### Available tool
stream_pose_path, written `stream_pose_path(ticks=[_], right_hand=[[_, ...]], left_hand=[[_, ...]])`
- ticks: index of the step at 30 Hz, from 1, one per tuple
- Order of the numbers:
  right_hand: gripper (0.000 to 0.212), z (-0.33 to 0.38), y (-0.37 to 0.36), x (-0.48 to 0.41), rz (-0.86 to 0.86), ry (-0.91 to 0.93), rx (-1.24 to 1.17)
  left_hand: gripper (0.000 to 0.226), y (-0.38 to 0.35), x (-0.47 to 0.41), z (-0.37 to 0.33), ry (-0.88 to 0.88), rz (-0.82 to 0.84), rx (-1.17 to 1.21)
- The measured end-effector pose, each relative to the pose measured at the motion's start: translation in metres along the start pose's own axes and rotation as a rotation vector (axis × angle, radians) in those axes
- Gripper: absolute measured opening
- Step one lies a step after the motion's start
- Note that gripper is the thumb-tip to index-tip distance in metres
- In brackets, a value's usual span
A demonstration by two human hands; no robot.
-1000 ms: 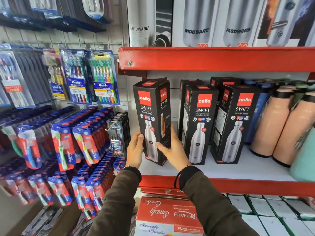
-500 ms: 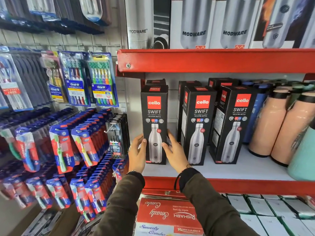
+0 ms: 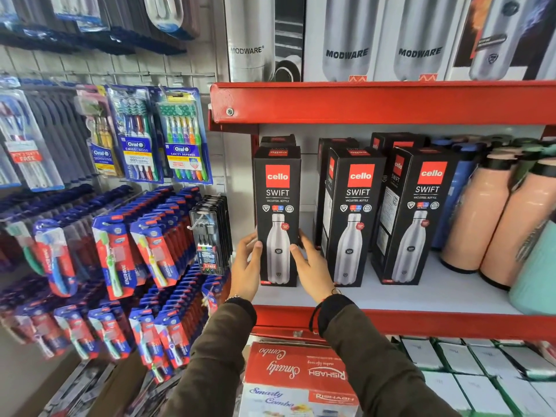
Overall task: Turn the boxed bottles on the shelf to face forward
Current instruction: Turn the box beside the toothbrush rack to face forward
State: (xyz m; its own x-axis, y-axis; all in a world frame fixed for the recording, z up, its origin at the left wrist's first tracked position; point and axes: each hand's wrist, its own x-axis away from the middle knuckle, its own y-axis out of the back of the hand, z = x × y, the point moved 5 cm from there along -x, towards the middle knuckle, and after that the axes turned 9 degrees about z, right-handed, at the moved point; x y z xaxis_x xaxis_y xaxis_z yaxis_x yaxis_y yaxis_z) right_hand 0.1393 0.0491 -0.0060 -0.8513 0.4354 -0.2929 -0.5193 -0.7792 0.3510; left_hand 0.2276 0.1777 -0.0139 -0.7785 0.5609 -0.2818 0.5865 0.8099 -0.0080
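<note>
Three black Cello Swift bottle boxes stand in a row on the white shelf [image 3: 436, 296]. The left box [image 3: 277, 206] stands upright with its front face toward me. My left hand [image 3: 245, 266] presses its lower left side and my right hand [image 3: 311, 266] its lower right side. The middle box [image 3: 355, 212] and the right box [image 3: 421, 212] also show their fronts, angled slightly so their left sides show. More black boxes stand behind them, mostly hidden.
Peach bottles [image 3: 481, 218] and a teal one [image 3: 535, 272] fill the shelf's right end. A red shelf lip [image 3: 391, 100] hangs overhead with Modware boxes on top. Toothbrush packs [image 3: 150, 251] hang at left. A red Smarty Combo box [image 3: 301, 374] sits below.
The left box went from tilted and angled to upright, square on the shelf, facing forward. Both hands stayed on its lower sides.
</note>
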Motion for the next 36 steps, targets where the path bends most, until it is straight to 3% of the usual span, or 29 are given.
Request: stream_pose_path(ticks=[5,28,36], right_hand=[[0.048,0.0,0.003,0.016,-0.04,0.012,-0.018],[0.043,0.011,0.009,0.073,-0.104,0.009,-0.068],[0.027,0.0,0.047,0.089,-0.237,0.056,-0.078]], left_hand=[[0.017,0.003,0.013,0.001,0.002,0.0,0.016],[0.012,0.009,0.065,-0.004,-0.073,-0.132,-0.042],[0.032,-0.023,0.09,-0.003,-0.243,-0.444,-0.166]])
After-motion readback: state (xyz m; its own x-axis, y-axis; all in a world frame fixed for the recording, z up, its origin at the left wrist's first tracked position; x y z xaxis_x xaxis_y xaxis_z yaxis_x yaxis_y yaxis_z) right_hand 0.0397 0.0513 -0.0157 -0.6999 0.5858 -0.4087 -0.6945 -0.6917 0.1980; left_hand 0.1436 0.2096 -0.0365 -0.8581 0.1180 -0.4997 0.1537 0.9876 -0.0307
